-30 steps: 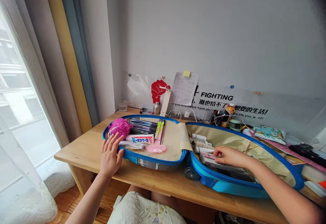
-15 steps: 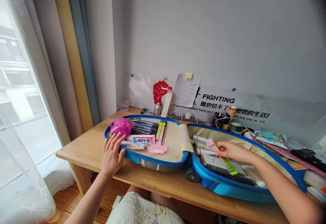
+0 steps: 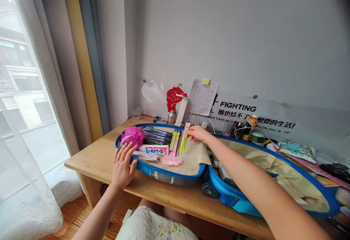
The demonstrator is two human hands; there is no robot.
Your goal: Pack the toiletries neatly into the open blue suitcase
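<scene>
A blue suitcase [image 3: 172,178] lies open on the wooden desk. My right hand [image 3: 198,133] pinches a slim pink-and-green stick packet [image 3: 185,138] over the left half's beige lining. Similar stick packets [image 3: 174,143] lie just left of it. My left hand [image 3: 123,170] rests on the front left rim, fingers stretched out, beside a magenta bath puff [image 3: 134,136]. In that half are also dark wrapped long items [image 3: 157,136], a toothpaste tube [image 3: 153,149], a clear-wrapped white item [image 3: 146,156] and a pink oval item [image 3: 171,160]. My right forearm hides much of the right half.
Behind the suitcase stand a small silver bottle [image 3: 171,116], a plastic cup [image 3: 136,114] and an orange-and-dark bottle [image 3: 250,128]. A teal packet [image 3: 297,150] lies at the back right. Curtains [image 3: 82,61] hang left of the desk [image 3: 93,152].
My right hand has carried the stick packet leftward from over the right half to over the left half, and the packet is now more upright. My left hand stays at the rim.
</scene>
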